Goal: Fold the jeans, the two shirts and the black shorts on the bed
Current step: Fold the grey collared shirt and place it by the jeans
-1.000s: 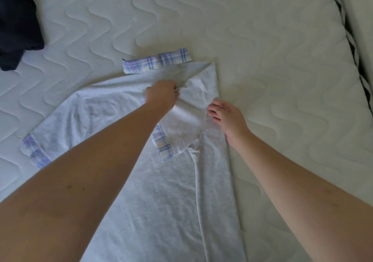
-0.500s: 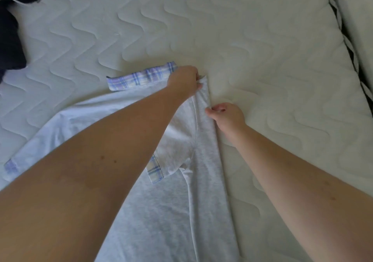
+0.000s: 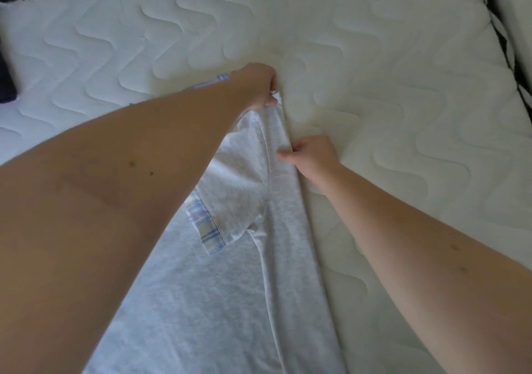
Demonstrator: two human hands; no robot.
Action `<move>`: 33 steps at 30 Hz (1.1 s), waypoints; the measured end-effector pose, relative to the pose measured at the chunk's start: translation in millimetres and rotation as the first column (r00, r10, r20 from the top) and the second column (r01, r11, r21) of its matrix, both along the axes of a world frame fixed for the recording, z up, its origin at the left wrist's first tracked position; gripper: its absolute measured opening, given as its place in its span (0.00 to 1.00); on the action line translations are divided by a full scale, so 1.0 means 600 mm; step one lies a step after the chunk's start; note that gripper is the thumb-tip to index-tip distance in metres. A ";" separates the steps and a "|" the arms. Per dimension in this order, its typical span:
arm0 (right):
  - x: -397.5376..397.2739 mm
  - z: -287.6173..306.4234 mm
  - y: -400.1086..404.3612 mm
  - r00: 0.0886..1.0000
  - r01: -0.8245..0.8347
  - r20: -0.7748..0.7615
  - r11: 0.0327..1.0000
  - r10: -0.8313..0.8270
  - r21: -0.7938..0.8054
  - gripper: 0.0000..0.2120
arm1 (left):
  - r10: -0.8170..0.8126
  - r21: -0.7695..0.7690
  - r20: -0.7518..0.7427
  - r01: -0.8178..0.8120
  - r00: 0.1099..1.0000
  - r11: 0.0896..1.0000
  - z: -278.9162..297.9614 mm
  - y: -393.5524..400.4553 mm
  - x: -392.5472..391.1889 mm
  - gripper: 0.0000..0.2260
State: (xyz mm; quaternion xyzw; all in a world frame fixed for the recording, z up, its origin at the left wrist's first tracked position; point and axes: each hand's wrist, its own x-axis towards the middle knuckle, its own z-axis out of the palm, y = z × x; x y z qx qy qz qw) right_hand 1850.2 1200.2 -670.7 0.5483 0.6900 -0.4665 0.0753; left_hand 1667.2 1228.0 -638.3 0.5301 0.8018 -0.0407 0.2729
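Grey shirt (image 3: 230, 301) lies flat on the bed (image 3: 374, 71), right side folded in, plaid-cuffed sleeve (image 3: 205, 229) lying on top of the body. Left hand (image 3: 259, 85) pinches the shirt's top corner at the fold. Right hand (image 3: 309, 155) pinches the folded right edge just below. Dark garment (image 3: 7, 80) at far left edge, well apart.

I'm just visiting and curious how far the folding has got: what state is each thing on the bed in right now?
Grey shirt: flat on the mattress, right side folded inward, not fully folded.
Plaid-cuffed sleeve: laid across the shirt body.
Left hand: fingers pinch the shirt's top corner.
Right hand: fingers curled, gripping the folded edge.
Dark garments: bunched at the left edge, unfolded.
Mattress: quilted, bare.
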 end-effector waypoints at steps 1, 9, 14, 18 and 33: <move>0.008 0.004 0.001 1.000 -0.024 0.011 1.000 0.024 0.002 0.19 | 0.012 0.019 -0.002 -0.012 1.000 1.000 -0.004 -0.003 0.002 0.12; 0.094 0.027 -0.087 0.980 -0.132 0.137 0.988 0.141 -0.073 0.17 | 0.025 0.255 -0.160 0.017 0.987 0.967 -0.026 -0.043 0.029 0.15; 0.145 0.024 -0.136 0.983 -0.080 0.156 0.992 0.095 -0.102 0.14 | -0.221 0.499 -0.087 0.234 0.971 0.835 -0.020 -0.133 0.105 0.18; 0.176 0.026 -0.172 0.987 -0.046 0.148 0.991 0.064 -0.122 0.17 | -0.527 0.406 0.005 0.480 0.850 0.778 -0.030 -0.231 0.177 0.13; 0.326 0.032 -0.328 0.983 0.001 0.178 0.982 0.034 -0.189 0.16 | -0.909 -0.205 0.031 0.893 0.415 0.400 0.008 -0.283 0.327 0.13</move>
